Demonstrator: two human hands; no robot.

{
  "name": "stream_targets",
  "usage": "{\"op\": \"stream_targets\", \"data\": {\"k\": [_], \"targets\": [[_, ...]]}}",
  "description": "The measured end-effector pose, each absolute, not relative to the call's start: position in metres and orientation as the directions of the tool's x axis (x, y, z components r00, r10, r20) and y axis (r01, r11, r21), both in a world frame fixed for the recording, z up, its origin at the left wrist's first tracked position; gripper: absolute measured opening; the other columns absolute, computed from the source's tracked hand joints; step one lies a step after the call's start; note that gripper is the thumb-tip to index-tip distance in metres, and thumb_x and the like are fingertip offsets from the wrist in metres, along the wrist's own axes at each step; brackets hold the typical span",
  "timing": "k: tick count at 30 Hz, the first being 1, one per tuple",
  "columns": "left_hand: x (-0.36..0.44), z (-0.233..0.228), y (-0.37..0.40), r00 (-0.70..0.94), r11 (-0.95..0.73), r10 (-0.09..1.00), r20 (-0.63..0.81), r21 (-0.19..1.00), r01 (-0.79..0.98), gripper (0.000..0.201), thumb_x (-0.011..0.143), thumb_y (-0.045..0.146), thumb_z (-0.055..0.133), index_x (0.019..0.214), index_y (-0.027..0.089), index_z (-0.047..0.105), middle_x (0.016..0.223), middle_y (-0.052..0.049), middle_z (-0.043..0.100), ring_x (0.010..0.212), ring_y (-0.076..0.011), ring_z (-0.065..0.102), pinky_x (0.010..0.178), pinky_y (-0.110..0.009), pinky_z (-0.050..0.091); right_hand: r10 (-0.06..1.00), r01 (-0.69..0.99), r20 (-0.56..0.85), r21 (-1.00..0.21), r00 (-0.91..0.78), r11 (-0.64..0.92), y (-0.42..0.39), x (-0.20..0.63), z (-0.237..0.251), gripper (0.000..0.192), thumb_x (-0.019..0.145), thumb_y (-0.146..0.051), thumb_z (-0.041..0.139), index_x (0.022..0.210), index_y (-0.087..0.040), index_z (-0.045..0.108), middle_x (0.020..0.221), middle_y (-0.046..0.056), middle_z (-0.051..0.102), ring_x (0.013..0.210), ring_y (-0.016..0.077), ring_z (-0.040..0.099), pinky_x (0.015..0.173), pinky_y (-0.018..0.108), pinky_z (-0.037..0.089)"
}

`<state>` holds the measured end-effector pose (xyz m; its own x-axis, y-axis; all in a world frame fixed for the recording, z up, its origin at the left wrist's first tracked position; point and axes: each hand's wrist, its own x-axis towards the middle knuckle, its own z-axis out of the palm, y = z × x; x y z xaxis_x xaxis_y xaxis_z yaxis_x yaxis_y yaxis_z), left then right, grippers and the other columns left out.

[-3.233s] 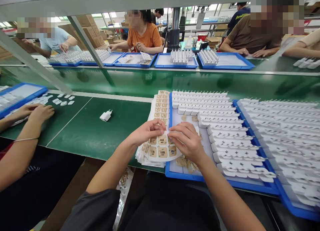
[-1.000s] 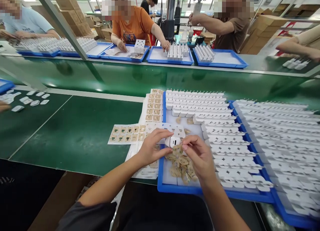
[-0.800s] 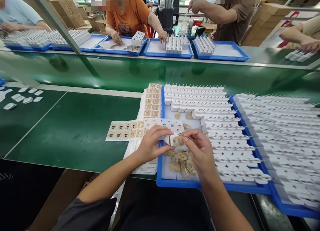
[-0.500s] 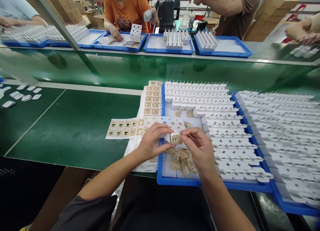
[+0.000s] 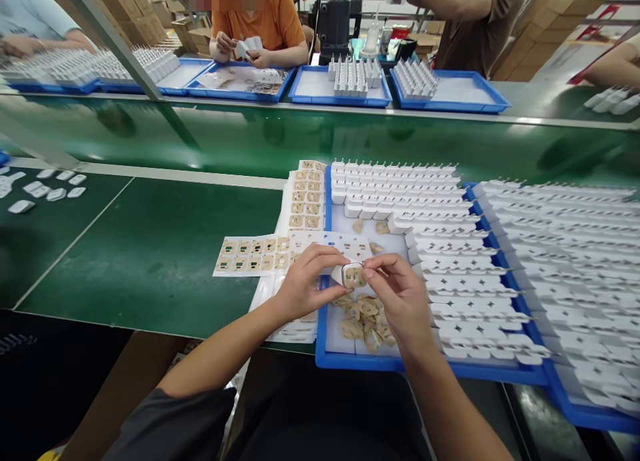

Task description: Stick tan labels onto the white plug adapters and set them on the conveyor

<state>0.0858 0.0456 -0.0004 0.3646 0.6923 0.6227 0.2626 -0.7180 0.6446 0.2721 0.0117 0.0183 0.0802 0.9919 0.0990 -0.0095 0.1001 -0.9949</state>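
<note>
Thumb and fingers of my left hand (image 5: 310, 281) grip a small white power adapter (image 5: 338, 273) over the near left of the tray, its end face turned up towards me. On that face lies a tan sticker (image 5: 355, 276) with cut-outs. My right hand (image 5: 397, 291) pinches at the sticker's right upper corner; the fingertips hide what exactly is between them. Below the hands is a pile of loose tan backing pieces (image 5: 367, 321) in the blue tray (image 5: 360, 361). A sheet of tan stickers (image 5: 250, 256) lies left of my hands, partly bare at its right end.
Rows of white adapters (image 5: 465, 274) with upright pins fill the tray's right side. Another full tray (image 5: 575, 414) adjoins it. More sticker sheets (image 5: 305, 194) are stacked left. White pieces (image 5: 37, 189) lie far left. Co-workers sit across the green conveyor (image 5: 225, 131) behind blue trays (image 5: 340, 102).
My hands and the adapter stay nearly in place, the right fingertips still at the sticker's corner. Across the line, the co-worker in orange has brought both hands together around a white piece.
</note>
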Motion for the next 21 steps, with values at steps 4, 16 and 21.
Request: {"op": "stream_targets", "data": {"k": [4,16,21], "targets": [[0.0863,-0.0009,0.0456,0.363,-0.720,0.691,0.625,0.640,0.268,0.037,0.083,0.030,0.076,0.116,0.021,0.062,0.105,-0.009,0.065,0.097,-0.0217,0.065,0.084,-0.037,0.056,0.990,0.007,0.112,-0.994,0.091,0.112,0.0119,0.2699,0.0203,0.007,0.087,-0.029,0.070,0.085,-0.024,0.066,0.085,0.001,0.064,0.083,0.0170,0.063,0.077,0.031,0.055],[0.0867,-0.0002,0.0456,0.365,-0.736,0.676,0.640,0.612,0.290,0.033,0.085,0.030,0.073,0.115,0.022,0.061,0.103,-0.009,0.066,0.096,-0.0219,0.065,0.082,-0.037,0.056,0.982,0.087,0.141,-0.988,0.127,0.131,0.0121,0.2663,0.0175,0.009,0.087,-0.029,0.071,0.084,-0.024,0.064,0.082,0.001,0.063,0.080,0.0161,0.062,0.073,0.030,0.056],[0.0865,0.0005,0.0453,0.365,-0.738,0.674,0.642,0.610,0.288,0.034,0.084,0.029,0.074,0.115,0.021,0.062,0.104,-0.009,0.066,0.095,-0.0213,0.065,0.082,-0.036,0.055,0.976,0.128,0.177,-0.979,0.126,0.161,0.0119,0.2658,0.0166,0.007,0.088,-0.028,0.070,0.085,-0.024,0.064,0.083,0.000,0.063,0.081,0.0162,0.062,0.074,0.030,0.056]]}}
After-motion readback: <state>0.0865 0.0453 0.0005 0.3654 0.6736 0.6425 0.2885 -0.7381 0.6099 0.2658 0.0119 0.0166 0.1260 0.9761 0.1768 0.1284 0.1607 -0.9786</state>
